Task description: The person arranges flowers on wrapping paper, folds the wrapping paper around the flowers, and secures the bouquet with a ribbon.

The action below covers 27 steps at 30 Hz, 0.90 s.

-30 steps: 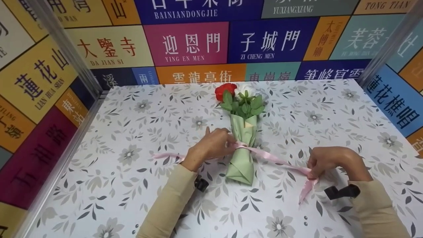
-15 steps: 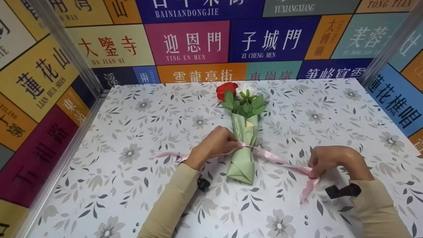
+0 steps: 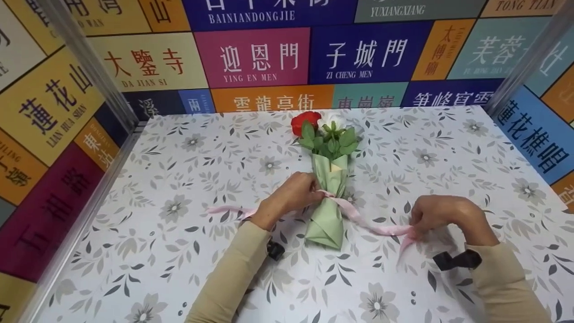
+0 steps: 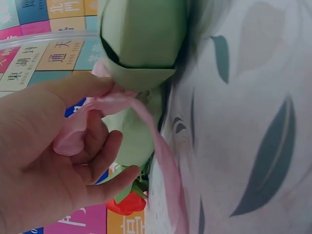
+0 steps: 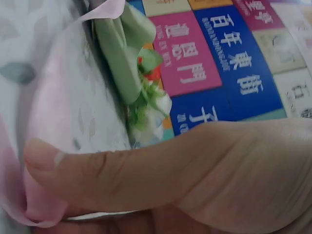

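Note:
A bouquet wrapped in pale green paper [image 3: 326, 224] lies on the table, its red flower [image 3: 306, 124] and white flower [image 3: 334, 120] toward the back. Round its waist runs a pink ribbon [image 3: 354, 214]. My left hand [image 3: 293, 193] is at the wrap's left side and pinches the ribbon between thumb and index finger; the left wrist view shows the other fingers [image 4: 114, 187] loosely bent. To the right, my right hand [image 3: 437, 215] pinches the ribbon's right length, with a short tail hanging below. In the right wrist view the thumb [image 5: 97, 175] presses on the ribbon.
The table [image 3: 179, 278] has a white cover with grey flowers and leaves. Panels of coloured signs [image 3: 255, 58] stand behind it and at both sides. The ribbon's left tail [image 3: 224, 209] lies on the cover beyond my left forearm.
My right hand has moved slightly left, toward the bouquet. The ribbon between it and the wrap has gone from nearly straight to a slack curve. My left hand stays at the ribbon.

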Available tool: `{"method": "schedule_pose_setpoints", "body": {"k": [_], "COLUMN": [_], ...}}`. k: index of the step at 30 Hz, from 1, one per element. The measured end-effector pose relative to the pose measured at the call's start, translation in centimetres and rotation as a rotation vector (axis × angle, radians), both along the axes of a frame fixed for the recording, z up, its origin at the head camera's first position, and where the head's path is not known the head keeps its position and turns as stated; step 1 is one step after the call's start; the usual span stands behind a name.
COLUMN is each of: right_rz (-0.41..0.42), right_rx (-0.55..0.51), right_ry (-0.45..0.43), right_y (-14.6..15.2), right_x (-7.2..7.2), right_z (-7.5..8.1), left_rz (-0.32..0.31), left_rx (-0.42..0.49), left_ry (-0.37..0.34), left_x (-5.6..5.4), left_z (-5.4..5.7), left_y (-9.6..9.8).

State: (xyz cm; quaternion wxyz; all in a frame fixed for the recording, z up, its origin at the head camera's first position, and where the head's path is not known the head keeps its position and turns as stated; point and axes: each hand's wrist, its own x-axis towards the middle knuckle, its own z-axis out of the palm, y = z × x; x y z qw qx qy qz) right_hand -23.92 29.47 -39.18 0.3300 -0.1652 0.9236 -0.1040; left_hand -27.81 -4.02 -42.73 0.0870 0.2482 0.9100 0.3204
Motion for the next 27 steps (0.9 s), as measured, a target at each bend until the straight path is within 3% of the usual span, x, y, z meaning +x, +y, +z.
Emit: {"method": "schedule_pose_setpoints", "body": {"k": [4,6,10,14,20,27], "right_rz": [-0.06,-0.108,-0.177,-0.17,-0.134,-0.089], "right_rx": [0.047,0.017,-0.163,-0.382,-0.571,-0.591], "right_ry": [0.11,0.181,0.378,0.528,0.559,0.553], "right_y": [-2.5,-3.8,-6.6,-9.2,-12.3,-13.7], "right_x": [0.3,0.4,0.3,-0.5,-2.1,-2.8], "right_z": [1.3,1.6,1.2,-0.1,-2.1,-3.0], "left_rz": [0.026,0.048,0.101,0.141,0.128,0.1], "left_rx": [-0.03,-0.057,-0.114,-0.119,-0.115,-0.084], "left_ry": [0.064,0.103,0.215,0.27,0.285,0.214], "left_x": [0.1,0.3,0.5,0.7,0.8,0.5], "left_z": [-0.3,-0.5,-0.6,-0.6,-0.7,-0.7], "left_y": [0.1,0.3,0.7,1.0,1.1,0.7]}}
